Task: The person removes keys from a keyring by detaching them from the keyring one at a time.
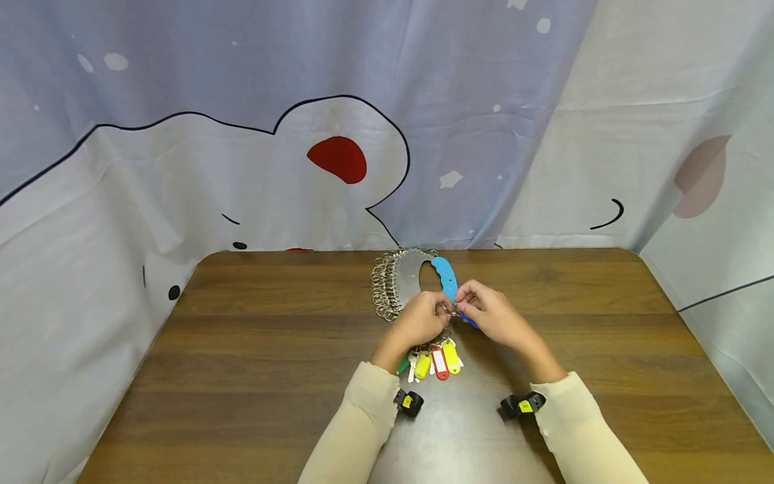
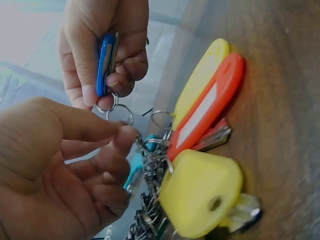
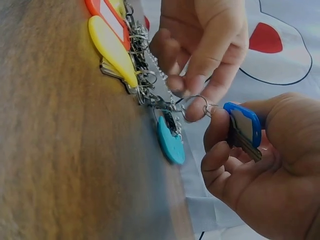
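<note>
A rounded metal plate [image 1: 406, 282] with a light blue handle [image 1: 445, 275] lies on the table, its outer edge lined with small rings and clips. My left hand [image 1: 423, 318] pinches a wire ring near the handle's near end between thumb and forefinger. The right hand [image 1: 492, 318] holds a blue key tag [image 2: 103, 65] with a key [image 3: 247, 147] beside it. Small linked rings [image 3: 206, 103] run between the two hands' fingertips; whether the tag's ring is hooked onto the plate's ring, I cannot tell.
Along the plate's near edge hang a red tag [image 1: 439, 363], two yellow tags [image 1: 450, 356], a green tag [image 1: 402, 364] and several keys [image 1: 413, 366]. The wooden table [image 1: 272, 370] ends at a printed curtain [image 1: 254, 181] behind. Both wrists carry a small black camera [image 1: 411, 403].
</note>
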Demonstrator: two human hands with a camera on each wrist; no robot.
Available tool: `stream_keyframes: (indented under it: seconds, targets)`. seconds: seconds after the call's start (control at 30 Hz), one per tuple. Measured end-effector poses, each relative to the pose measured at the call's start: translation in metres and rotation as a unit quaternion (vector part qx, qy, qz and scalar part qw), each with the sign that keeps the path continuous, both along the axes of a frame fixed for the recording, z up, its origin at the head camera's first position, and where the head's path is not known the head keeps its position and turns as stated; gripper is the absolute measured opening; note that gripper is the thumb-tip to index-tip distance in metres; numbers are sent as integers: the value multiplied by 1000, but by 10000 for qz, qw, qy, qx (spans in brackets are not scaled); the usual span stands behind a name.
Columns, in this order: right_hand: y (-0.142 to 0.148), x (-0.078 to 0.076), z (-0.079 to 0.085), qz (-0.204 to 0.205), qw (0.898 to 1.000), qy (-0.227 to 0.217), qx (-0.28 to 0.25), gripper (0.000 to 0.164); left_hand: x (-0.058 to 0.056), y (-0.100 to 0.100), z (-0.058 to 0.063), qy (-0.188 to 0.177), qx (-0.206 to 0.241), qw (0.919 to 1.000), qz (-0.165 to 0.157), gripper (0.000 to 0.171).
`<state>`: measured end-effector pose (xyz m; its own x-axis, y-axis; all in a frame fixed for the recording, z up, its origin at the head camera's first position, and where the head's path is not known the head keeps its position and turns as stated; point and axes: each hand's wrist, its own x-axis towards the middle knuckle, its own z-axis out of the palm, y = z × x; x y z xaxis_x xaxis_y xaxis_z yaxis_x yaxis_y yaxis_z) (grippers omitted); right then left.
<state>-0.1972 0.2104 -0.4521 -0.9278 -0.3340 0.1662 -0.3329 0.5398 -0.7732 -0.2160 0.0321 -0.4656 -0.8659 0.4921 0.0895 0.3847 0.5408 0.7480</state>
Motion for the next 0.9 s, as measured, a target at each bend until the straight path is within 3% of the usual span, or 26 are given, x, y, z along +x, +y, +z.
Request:
stream_keyframes:
  seconds: [0.13,0.23,0.33,0.43,0.77,0.9]
  targets:
    - [1,0,1,49,9998,181,-69,8,-2,0,1,149,73,9998,79,27]
    - [3,-3,-3,146,9993,350,0,8,-4,0,-1,210,317,9992,-147,31]
    - [2,-2,-3,154,9990,419,44,9,-7,0,-4,-135,846,9951,-497,33]
    - [1,-2,-2,119,9991,408,61,9,-8,0,-6,-444,1201,9899,-616,32]
    - [-1,-2,-4,38,9968,725,336,10,-11,1,-9,-378,1156,9922,-272,26]
    - [0,-2,-3,-65,9955,801,512,13,-11,3,-9,-324,1112,9932,-129,14]
